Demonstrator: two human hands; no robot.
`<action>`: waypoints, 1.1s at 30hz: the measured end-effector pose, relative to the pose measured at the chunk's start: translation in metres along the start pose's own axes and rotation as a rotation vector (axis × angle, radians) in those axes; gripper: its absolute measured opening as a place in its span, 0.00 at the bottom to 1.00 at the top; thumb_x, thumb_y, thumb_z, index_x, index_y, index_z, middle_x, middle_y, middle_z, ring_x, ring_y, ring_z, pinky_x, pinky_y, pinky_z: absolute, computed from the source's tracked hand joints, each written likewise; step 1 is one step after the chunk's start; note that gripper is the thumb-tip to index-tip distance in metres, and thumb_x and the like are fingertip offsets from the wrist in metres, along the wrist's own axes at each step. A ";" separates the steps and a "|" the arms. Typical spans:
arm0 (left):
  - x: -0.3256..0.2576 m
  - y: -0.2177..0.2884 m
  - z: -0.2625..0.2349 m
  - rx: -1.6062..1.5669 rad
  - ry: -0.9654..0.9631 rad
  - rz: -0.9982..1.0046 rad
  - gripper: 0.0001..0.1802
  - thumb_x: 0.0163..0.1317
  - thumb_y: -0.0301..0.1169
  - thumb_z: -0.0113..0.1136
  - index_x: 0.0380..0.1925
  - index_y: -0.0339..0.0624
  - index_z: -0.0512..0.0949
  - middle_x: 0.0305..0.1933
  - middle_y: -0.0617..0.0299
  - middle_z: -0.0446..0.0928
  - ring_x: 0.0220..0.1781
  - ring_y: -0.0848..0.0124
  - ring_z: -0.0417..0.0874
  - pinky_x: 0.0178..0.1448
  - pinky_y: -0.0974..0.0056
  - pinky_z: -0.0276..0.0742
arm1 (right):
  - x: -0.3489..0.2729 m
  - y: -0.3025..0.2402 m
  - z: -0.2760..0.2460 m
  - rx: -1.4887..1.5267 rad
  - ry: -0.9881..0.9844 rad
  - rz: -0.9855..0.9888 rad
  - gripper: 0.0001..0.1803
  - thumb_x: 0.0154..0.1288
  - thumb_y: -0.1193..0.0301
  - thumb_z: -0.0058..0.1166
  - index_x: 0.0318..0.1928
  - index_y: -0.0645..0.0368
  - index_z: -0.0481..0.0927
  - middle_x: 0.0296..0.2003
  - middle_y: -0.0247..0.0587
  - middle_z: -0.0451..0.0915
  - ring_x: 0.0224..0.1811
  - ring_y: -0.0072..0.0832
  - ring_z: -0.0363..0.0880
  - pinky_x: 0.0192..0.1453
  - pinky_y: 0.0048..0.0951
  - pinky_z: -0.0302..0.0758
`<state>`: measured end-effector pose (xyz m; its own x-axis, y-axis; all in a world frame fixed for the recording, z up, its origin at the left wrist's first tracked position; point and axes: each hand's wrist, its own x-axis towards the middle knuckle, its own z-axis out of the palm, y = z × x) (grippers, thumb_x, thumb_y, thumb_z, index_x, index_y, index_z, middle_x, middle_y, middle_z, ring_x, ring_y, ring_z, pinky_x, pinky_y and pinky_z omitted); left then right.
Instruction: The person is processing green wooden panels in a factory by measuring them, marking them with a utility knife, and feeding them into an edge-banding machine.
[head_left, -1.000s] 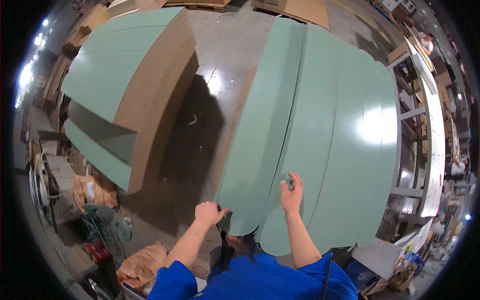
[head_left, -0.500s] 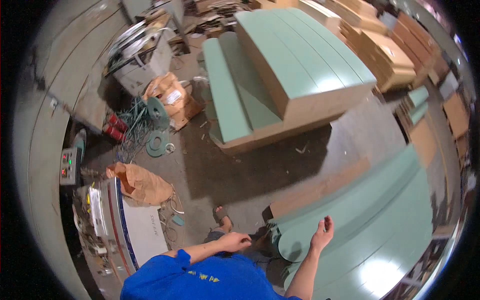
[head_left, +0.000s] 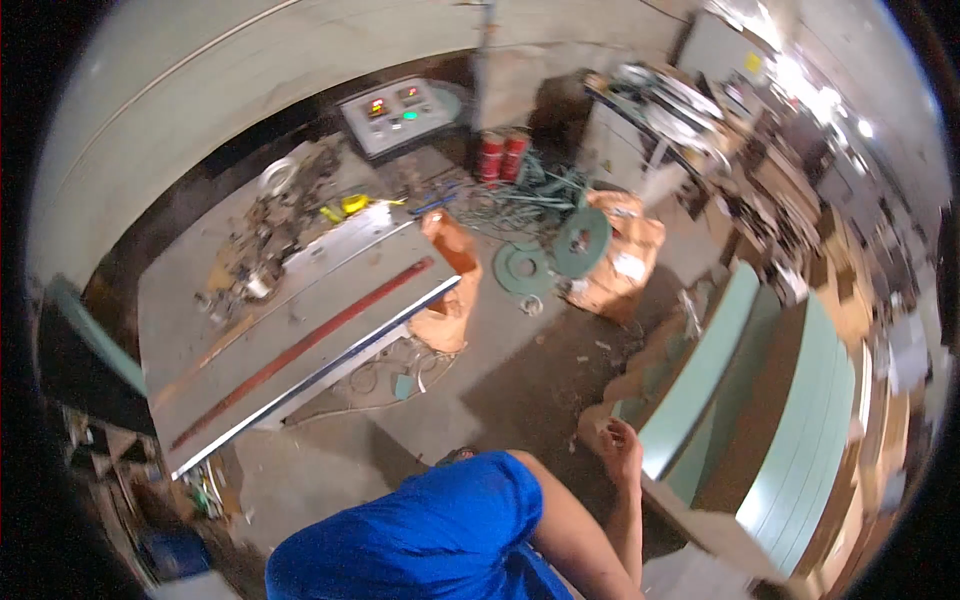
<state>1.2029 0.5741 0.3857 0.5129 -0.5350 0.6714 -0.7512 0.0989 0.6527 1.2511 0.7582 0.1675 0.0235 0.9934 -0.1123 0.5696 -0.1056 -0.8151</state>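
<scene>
The right hand (head_left: 622,448) sits at about five o'clock in the view, at the end of a bare forearm that rises from the lower edge beside the blue shirt (head_left: 430,535). The arm is bent at the elbow, the forearm running almost straight up, and the wrist tips so the fingers point toward twelve o'clock. The fingers look loosely curled with nothing clearly between them, though motion blur makes it hard to say; the hand seems open rather than gripping. It hangs just beside the near end of a stack of green-faced boards (head_left: 700,370), which stretches away toward two o'clock on the floor (head_left: 520,390). A second, wider stack of green boards (head_left: 810,440) lies at four o'clock, close behind the first.

The left hand is hidden below the shoulder, so its state cannot be told.

At nine o'clock stands a metal desk (head_left: 290,330) with a red strip (head_left: 300,350) along its top and scrap bits piled at its far end. At twelve o'clock a grey control box (head_left: 395,115) has lit buttons, with two red cylinders (head_left: 500,155) just beside it. Brown sacks (head_left: 620,260) and green rings (head_left: 580,240) lie at one o'clock.
</scene>
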 end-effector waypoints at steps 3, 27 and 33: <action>-0.010 0.035 -0.041 0.097 0.073 -0.017 0.18 0.72 0.38 0.48 0.47 0.34 0.77 0.43 0.37 0.80 0.49 0.40 0.79 0.53 0.45 0.74 | 0.057 0.041 0.049 0.018 -0.232 -0.147 0.22 0.65 0.65 0.66 0.58 0.58 0.81 0.49 0.49 0.85 0.51 0.42 0.86 0.52 0.38 0.81; -0.497 0.214 0.186 1.135 2.523 -1.962 0.21 0.64 0.43 0.60 0.51 0.42 0.80 0.62 0.49 0.76 0.70 0.50 0.69 0.73 0.47 0.64 | 0.217 -0.088 0.189 -0.456 -0.980 -0.691 0.19 0.68 0.57 0.56 0.54 0.53 0.83 0.42 0.45 0.87 0.42 0.45 0.87 0.48 0.43 0.82; -0.587 0.266 0.190 1.425 2.347 -2.291 0.27 0.64 0.43 0.59 0.60 0.45 0.73 0.70 0.48 0.65 0.76 0.46 0.58 0.79 0.35 0.45 | 0.305 -0.266 0.311 -0.205 -0.648 -0.843 0.21 0.64 0.65 0.63 0.55 0.58 0.82 0.47 0.54 0.84 0.52 0.49 0.83 0.56 0.42 0.79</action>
<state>0.6232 0.7549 0.0979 -0.7997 0.5759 0.1699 0.5847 0.6825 0.4385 0.8514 1.0757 0.1735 -0.8442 0.5243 0.1117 0.3275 0.6694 -0.6668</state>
